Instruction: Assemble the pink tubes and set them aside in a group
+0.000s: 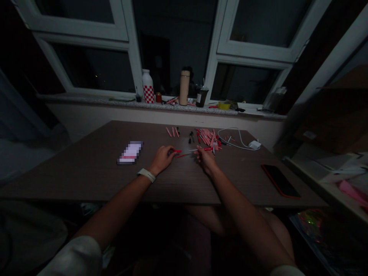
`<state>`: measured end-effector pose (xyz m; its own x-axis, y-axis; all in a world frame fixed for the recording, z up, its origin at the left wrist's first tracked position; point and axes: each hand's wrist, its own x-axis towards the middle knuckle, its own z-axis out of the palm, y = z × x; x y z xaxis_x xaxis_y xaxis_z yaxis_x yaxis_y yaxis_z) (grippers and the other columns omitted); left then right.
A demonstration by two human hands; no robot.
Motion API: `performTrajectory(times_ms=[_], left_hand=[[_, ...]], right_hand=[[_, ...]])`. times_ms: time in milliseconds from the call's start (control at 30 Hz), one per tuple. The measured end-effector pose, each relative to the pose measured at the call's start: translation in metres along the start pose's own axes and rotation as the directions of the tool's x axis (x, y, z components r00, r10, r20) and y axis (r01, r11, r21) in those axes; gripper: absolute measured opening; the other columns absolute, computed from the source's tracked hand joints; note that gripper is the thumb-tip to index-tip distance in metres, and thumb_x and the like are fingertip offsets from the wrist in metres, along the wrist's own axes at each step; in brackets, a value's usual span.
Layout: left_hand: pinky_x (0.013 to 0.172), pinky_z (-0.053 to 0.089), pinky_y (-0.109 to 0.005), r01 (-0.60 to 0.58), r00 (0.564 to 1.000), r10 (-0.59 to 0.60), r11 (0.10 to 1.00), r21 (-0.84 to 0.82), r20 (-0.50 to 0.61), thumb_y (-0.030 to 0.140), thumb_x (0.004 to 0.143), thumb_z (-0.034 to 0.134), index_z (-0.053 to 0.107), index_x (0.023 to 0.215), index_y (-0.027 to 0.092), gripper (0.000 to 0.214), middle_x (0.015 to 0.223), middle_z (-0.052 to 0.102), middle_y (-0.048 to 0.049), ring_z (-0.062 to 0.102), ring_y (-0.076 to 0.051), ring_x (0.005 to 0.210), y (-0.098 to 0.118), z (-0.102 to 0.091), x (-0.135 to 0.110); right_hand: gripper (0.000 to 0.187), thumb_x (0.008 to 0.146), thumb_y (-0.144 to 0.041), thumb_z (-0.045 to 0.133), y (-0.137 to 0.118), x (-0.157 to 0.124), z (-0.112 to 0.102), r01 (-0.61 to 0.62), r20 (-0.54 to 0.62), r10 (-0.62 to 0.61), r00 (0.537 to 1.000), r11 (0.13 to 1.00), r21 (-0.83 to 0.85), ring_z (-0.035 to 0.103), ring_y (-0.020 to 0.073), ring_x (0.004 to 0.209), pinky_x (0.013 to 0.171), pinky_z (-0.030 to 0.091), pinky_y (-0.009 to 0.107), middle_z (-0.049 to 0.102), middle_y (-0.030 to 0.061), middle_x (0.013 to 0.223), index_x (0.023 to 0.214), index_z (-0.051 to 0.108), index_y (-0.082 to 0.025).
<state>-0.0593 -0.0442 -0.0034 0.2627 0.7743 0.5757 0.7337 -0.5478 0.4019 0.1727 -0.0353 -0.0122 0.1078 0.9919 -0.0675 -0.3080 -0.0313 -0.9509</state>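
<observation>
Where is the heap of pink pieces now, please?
In the head view, the heap of pink pieces lies on the table right of centre, just beyond the right hand and left of the white charger.

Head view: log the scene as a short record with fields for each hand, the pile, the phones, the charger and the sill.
Left hand: pinching a small red piece; pale band on the wrist
Right hand: pinching a thin pale rod
Pile: mostly pink pieces, just beyond the right hand
Phones: lit phone at left; dark-screened phone at right
Charger: white, with cable
Sill: checked bottle, beige bottle, dark cup
Light: dim
</observation>
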Motion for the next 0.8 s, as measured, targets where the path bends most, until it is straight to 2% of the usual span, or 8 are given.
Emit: performTrajectory(times_ms=[200, 333, 533, 700, 800], left_hand=[[0.082, 0.048, -0.036, 0.073, 0.997, -0.072, 0.997, 0.014, -0.040, 0.034, 0.092, 0.063, 0.070, 0.099, 0.020, 0.018, 0.096, 0.074, -0.0068, 0.063, -0.024, 0.090, -0.007, 0.002, 0.003], [0.089, 0.045, -0.040, 0.041, 0.999, -0.040, 0.988, 0.147, -0.013, 0.028, 0.093, 0.058, 0.070, 0.105, 0.020, 0.019, 0.103, 0.073, -0.0084, 0.061, -0.027, 0.097, -0.011, 0.003, 0.003], [0.090, 0.045, -0.042, 0.002, 0.998, -0.019, 0.961, 0.277, 0.057, 0.025, 0.095, 0.050, 0.070, 0.113, 0.019, 0.027, 0.109, 0.069, -0.0111, 0.057, -0.029, 0.103, -0.009, 0.000, 0.003], [0.089, 0.045, -0.044, -0.025, 0.998, 0.009, 0.964, 0.264, 0.062, 0.027, 0.096, 0.048, 0.070, 0.114, 0.020, 0.029, 0.108, 0.067, -0.0125, 0.057, -0.030, 0.102, -0.009, 0.003, 0.003], [0.089, 0.046, -0.045, -0.023, 1.000, 0.020, 0.977, 0.214, 0.017, 0.029, 0.096, 0.050, 0.068, 0.117, 0.019, 0.029, 0.107, 0.065, -0.0129, 0.057, -0.030, 0.102, -0.008, 0.002, 0.003]], right_hand=[[0.028, 0.080, -0.038, 0.077, -0.005, -0.005, 0.003, 0.003, -0.029, -0.003, 1.000, 1.000, 0.005, 0.046, 0.0060, 0.041, 0.036, 0.031, 0.018, 0.072, 0.0037, 0.067, 0.068, 0.063, -0.017], [0.028, 0.080, -0.037, 0.077, -0.007, -0.007, 0.005, 0.003, -0.036, -0.003, 0.999, 1.000, -0.003, 0.045, 0.0058, 0.041, 0.037, 0.031, 0.019, 0.071, 0.0036, 0.066, 0.066, 0.063, -0.017], [0.030, 0.078, -0.041, 0.077, -0.004, -0.005, 0.004, 0.004, -0.017, -0.004, 1.000, 1.000, -0.010, 0.044, 0.0056, 0.041, 0.037, 0.030, 0.020, 0.071, 0.0029, 0.066, 0.068, 0.063, -0.017], [0.032, 0.077, -0.042, 0.079, -0.003, -0.005, 0.003, 0.017, 0.009, -0.017, 1.000, 1.000, -0.009, 0.043, 0.0060, 0.041, 0.036, 0.030, 0.019, 0.069, 0.0025, 0.063, 0.067, 0.061, -0.017], [0.031, 0.076, -0.042, 0.079, -0.004, -0.005, 0.003, 0.017, 0.013, -0.017, 1.000, 1.000, -0.006, 0.044, 0.0064, 0.041, 0.035, 0.031, 0.020, 0.071, 0.0037, 0.067, 0.067, 0.061, -0.018]])
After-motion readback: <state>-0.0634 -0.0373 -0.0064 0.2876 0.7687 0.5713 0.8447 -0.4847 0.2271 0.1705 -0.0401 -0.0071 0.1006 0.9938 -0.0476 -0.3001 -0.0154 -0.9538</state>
